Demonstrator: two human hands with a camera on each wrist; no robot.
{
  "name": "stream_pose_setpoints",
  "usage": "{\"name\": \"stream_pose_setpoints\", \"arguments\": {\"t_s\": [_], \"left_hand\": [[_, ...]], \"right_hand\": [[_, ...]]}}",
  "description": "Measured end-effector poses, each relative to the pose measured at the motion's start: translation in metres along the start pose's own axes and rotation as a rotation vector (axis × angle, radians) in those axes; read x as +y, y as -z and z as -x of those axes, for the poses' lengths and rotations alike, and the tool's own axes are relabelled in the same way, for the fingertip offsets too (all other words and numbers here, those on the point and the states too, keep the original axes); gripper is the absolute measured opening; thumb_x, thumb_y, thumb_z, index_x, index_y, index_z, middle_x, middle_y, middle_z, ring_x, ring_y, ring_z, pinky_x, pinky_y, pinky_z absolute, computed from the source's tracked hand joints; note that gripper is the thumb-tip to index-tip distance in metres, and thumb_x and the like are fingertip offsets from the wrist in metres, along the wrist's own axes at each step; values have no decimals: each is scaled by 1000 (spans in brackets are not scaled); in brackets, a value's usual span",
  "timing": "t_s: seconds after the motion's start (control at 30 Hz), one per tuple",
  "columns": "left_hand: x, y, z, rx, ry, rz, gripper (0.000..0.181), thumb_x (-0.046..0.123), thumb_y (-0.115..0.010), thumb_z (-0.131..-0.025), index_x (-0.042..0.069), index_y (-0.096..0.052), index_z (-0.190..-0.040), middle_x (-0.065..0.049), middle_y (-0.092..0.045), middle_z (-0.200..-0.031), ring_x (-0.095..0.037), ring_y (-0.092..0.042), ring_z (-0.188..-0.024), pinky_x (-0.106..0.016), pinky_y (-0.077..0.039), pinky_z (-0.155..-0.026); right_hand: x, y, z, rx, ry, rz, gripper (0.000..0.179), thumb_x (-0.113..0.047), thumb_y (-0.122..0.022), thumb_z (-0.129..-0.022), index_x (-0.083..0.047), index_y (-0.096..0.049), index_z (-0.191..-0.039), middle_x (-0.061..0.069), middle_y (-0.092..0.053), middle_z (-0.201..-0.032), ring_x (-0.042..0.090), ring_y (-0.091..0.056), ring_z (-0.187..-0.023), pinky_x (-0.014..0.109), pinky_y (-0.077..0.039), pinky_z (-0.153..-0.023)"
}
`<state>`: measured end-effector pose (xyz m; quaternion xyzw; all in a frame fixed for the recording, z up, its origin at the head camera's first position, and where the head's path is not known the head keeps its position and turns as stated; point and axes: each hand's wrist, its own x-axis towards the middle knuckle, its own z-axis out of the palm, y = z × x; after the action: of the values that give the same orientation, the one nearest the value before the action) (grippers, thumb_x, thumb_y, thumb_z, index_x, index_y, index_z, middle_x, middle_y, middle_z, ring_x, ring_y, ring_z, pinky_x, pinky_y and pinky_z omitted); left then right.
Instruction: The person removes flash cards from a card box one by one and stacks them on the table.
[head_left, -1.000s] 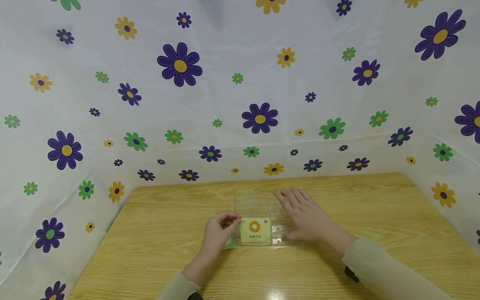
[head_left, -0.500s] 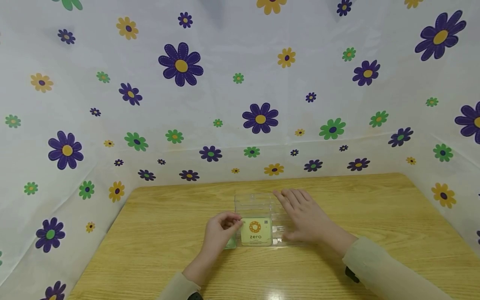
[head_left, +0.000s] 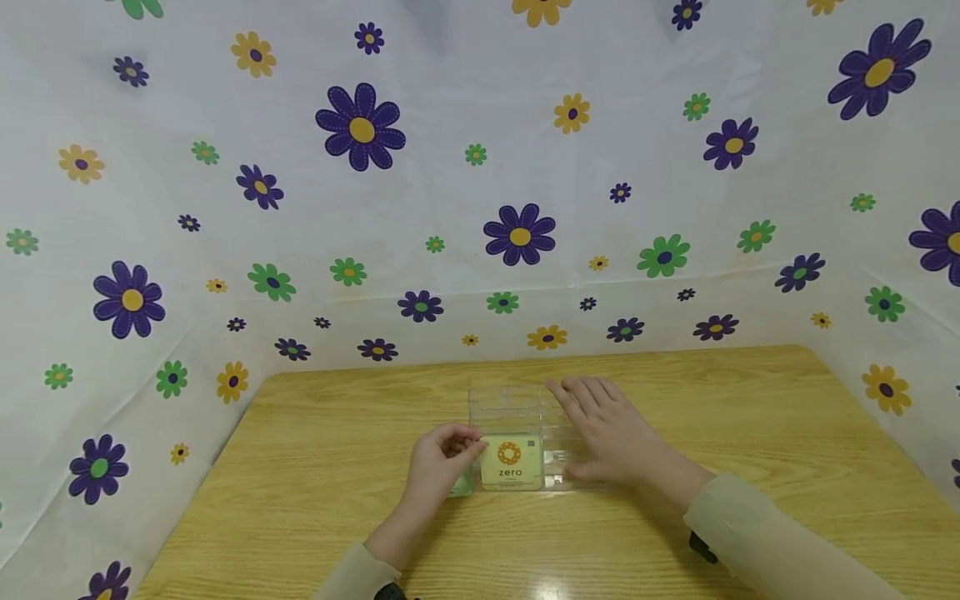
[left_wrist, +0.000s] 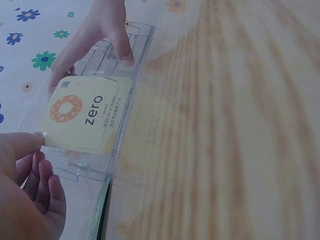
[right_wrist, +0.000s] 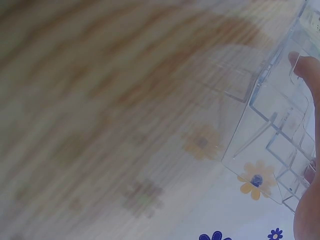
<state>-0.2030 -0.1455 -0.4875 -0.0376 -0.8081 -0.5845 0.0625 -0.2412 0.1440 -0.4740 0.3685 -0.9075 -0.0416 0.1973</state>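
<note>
A pale yellow flash card [head_left: 512,467] printed with an orange ring and "zero" lies in a clear plastic tray [head_left: 504,405]. With thumb and fingers, my left hand [head_left: 438,462] pinches the card's left corner; in the left wrist view the thumb [left_wrist: 22,144] lies over that corner, the other fingers curled below. My right hand [head_left: 618,433] rests across the tray's right part, fingers extended toward the far edge. Its thumb [right_wrist: 302,65] touches the clear plastic in the right wrist view. A green card [head_left: 460,485] shows partly beneath my left hand, the rest hidden.
The tray's right side has several moulded clear compartments [right_wrist: 275,137]. All this sits on a wood-grain tabletop [head_left: 360,417], with a white sheet [head_left: 450,192] printed with flowers standing behind and at both sides.
</note>
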Motion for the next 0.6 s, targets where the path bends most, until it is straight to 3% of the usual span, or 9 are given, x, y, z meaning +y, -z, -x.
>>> {"name": "stream_pose_setpoints", "arguments": {"t_s": [0.6], "left_hand": [[2,0,0,28,7,3,6,1,-79,-93,-2,-77,-98,-14,-74,-93,-6,-60,-78,-16,-52,-70]], "right_hand": [[1,3,0,-25,-6,-37,123,-71,-79,-78,-4,-26,-167,17,-47,-158,34,-46,-144,53,-38,-124]]}}
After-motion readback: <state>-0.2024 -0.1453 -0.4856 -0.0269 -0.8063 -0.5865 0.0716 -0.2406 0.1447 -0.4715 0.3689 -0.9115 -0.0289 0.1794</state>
